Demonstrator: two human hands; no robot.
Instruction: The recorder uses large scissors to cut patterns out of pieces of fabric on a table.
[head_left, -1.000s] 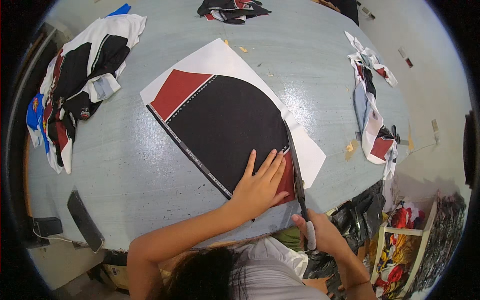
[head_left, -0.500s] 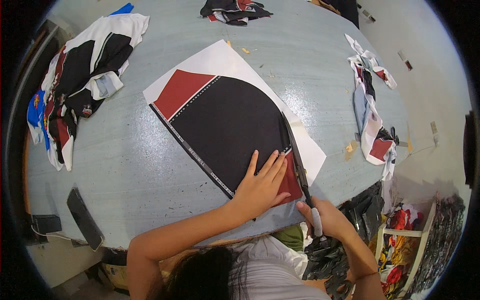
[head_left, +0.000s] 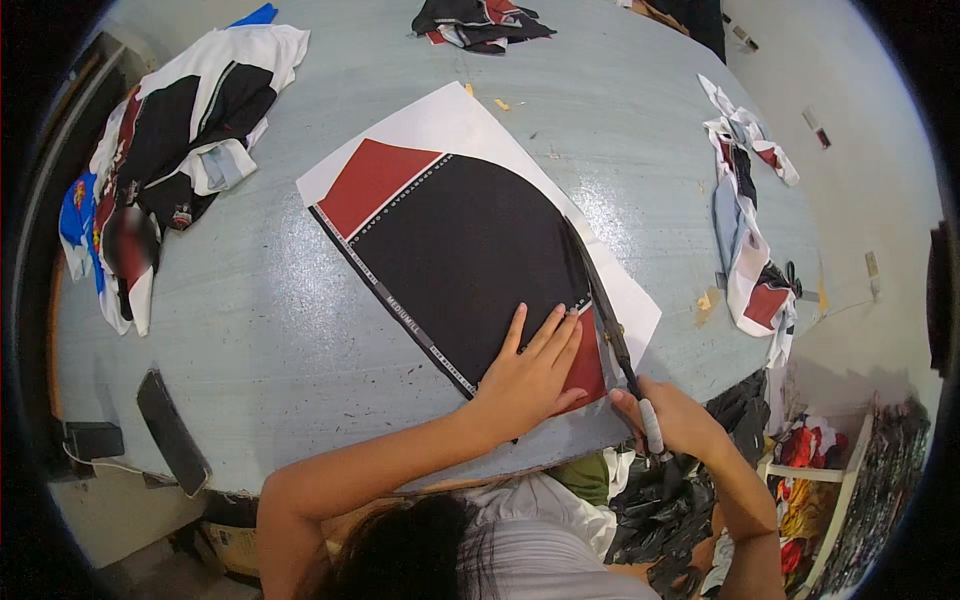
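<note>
A printed cloth panel [head_left: 460,240], black with dark red ends and white trim lines, lies flat on the table with a white margin along its far and right sides. My left hand [head_left: 525,375] rests flat on its near right part, fingers spread over the black and red areas. In my right hand [head_left: 680,415] are long dark scissors [head_left: 612,335] with a wrapped grey handle, held past the table's near edge. Their blades lie along the curved right edge of the black print, between it and the white margin. How far apart the blades stand is hard to see.
Piled printed garment pieces [head_left: 200,130] lie at the left, a dark bundle [head_left: 480,25] at the far side, and white and red strips [head_left: 745,250] at the right. A black phone [head_left: 172,430] sits near the left front edge. A shelf [head_left: 810,472] of coloured cloth stands lower right.
My right hand and the scissors' handle have shifted a little to the right, tilting the scissors slightly. My left hand stays on the panel. The whole view has moved slightly.
</note>
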